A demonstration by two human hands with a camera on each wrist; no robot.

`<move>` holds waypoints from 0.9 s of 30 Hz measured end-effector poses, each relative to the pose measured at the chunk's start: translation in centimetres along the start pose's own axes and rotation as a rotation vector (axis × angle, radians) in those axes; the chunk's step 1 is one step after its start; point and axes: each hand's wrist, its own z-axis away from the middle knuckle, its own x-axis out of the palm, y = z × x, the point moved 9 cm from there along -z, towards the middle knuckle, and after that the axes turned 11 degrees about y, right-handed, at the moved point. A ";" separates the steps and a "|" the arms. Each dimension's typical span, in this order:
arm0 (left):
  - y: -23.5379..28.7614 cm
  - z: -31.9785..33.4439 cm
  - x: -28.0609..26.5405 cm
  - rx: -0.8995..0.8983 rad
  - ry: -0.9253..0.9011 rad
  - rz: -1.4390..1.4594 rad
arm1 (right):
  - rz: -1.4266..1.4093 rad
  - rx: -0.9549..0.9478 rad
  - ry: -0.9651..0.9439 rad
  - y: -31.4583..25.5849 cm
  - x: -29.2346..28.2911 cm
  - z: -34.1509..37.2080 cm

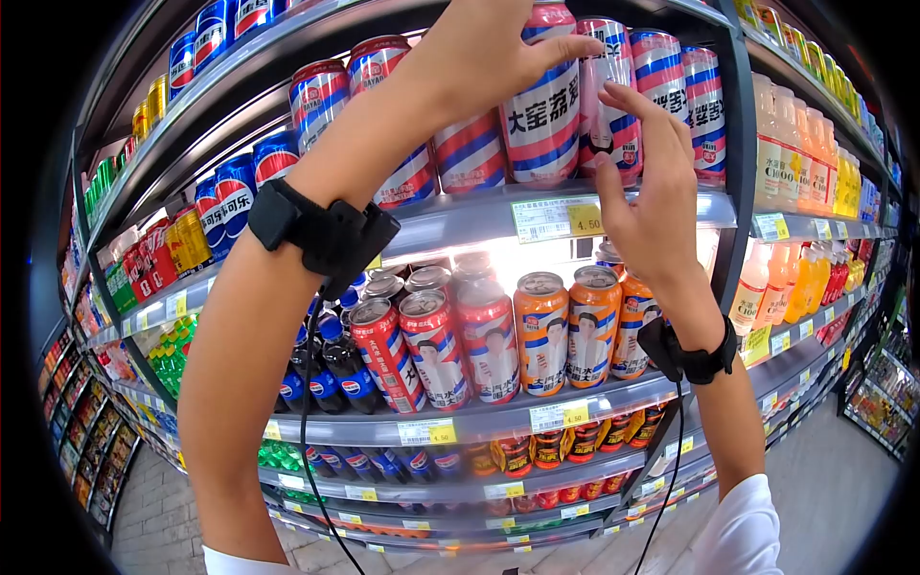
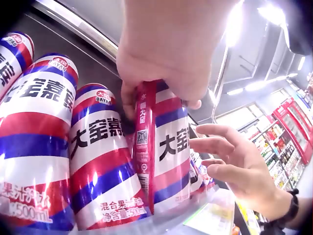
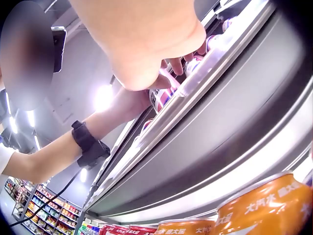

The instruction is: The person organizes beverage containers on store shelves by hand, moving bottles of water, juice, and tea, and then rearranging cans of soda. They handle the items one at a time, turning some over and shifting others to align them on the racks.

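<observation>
My left hand (image 1: 484,53) reaches over the upper shelf and grips the top of a tall soda can (image 1: 541,115) striped red, white and blue. In the left wrist view, its fingers curl round the upper end of that can (image 2: 168,147), which stands at the shelf's front. My right hand (image 1: 656,192) is raised just right of it, fingers apart and loosely bent, before a pink can (image 1: 613,144) with a printed figure. The left wrist view shows the right hand (image 2: 239,166) with nothing in its grasp.
More striped cans (image 2: 100,161) stand beside the held one. A price label (image 1: 556,220) runs along the shelf edge. Red cans (image 1: 431,345) and orange cans (image 1: 543,331) fill the shelf below. Bottled drinks (image 1: 771,144) stand right of a dark upright post (image 1: 743,125).
</observation>
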 end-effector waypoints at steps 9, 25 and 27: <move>-0.3 0.5 -0.9 -0.046 -0.008 -0.050 | 0.025 -0.039 -0.014 0.0 0.7 -0.7; -3.5 2.4 2.5 -0.195 -0.275 -0.460 | 0.101 -0.169 -0.120 1.3 1.5 -4.0; -3.4 2.2 2.7 -0.199 -0.293 -0.469 | 0.197 -0.281 -0.093 2.1 1.6 -5.0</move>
